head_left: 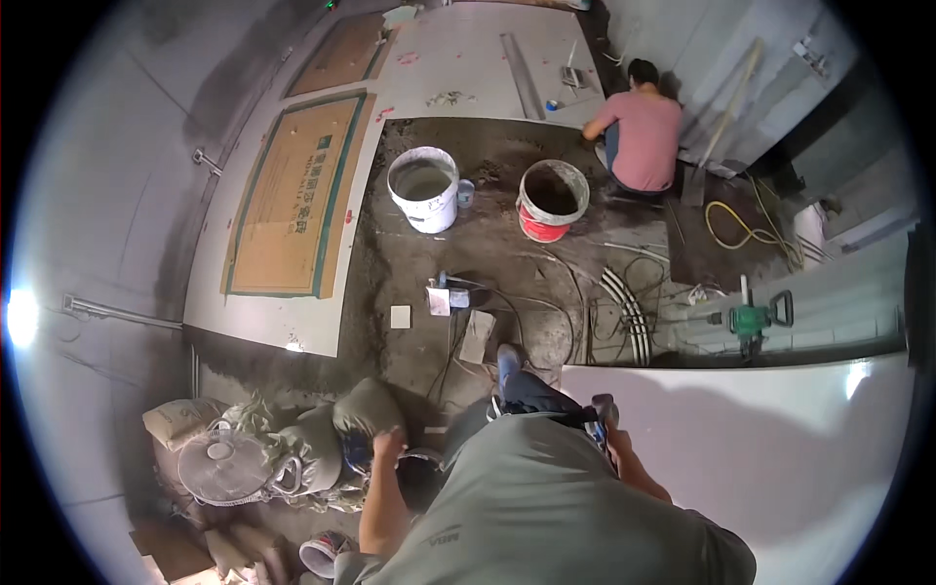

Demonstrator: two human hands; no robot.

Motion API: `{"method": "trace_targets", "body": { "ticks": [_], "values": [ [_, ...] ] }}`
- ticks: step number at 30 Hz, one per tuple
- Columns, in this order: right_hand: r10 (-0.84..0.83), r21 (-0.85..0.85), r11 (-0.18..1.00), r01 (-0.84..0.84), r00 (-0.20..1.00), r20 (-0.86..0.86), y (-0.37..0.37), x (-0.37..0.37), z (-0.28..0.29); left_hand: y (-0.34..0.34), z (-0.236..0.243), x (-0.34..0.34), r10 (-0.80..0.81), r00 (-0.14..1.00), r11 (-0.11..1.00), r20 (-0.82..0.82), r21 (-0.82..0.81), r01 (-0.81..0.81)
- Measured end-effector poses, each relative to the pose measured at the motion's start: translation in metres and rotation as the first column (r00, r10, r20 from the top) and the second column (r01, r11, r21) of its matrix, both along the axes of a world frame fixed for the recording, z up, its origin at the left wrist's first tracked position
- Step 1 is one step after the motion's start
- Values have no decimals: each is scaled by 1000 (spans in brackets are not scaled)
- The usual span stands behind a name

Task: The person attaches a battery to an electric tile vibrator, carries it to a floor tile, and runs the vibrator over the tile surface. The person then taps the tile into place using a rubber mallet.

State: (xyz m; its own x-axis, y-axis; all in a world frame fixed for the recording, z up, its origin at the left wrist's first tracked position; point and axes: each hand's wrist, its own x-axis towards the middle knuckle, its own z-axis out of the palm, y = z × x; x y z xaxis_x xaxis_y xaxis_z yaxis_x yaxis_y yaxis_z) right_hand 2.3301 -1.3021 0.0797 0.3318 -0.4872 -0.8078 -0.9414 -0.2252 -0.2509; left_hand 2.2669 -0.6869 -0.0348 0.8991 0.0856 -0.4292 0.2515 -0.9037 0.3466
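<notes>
My left hand (390, 445) hangs at my left with its fingers curled in, and nothing shows in them. Beside it are a stuffed grey-green sack (367, 408) and a dark bucket (421, 478), partly hidden by my body. At my right hip, my right hand (616, 441) is closed round a small tool with a grey, rounded end (604, 401); its exact kind does not show. One shoe (508, 361) points forward beside a grey block (477, 336). In front of it lies a blue power tool (454, 292) by a small white square piece (401, 317).
Ahead stand a white bucket (425, 216) and a red-and-white bucket (543, 222). A person in a pink shirt (643, 136) crouches beyond. Cables and pipes (624, 307) cross the floor. A large pale slab (751, 429), a green drill (749, 324) and a fan (222, 466) flank me.
</notes>
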Motion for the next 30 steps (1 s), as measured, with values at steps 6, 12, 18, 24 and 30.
{"method": "trace_targets", "body": {
  "ticks": [6, 12, 18, 24, 30],
  "values": [
    [101, -111, 991, -74, 961, 256, -58, 171, -62, -75, 90, 131, 690, 381, 160, -616, -384, -910],
    [89, -40, 996, -84, 985, 147, 18, 368, -5, -23, 84, 210, 755, 371, 175, -541, -378, -909],
    [64, -32, 998, -59, 983, 174, 101, 467, -30, 69, 44, 314, 721, 354, 169, -596, -344, -924],
    [38, -180, 983, -33, 999, 29, 171, 481, -101, 250, 35, 455, 646, 310, -22, -697, -423, -906],
    [-164, 81, 983, 166, 986, -33, 325, 571, -49, 369, 127, 615, 890, 287, 49, -355, -551, -833]
  ]
}}
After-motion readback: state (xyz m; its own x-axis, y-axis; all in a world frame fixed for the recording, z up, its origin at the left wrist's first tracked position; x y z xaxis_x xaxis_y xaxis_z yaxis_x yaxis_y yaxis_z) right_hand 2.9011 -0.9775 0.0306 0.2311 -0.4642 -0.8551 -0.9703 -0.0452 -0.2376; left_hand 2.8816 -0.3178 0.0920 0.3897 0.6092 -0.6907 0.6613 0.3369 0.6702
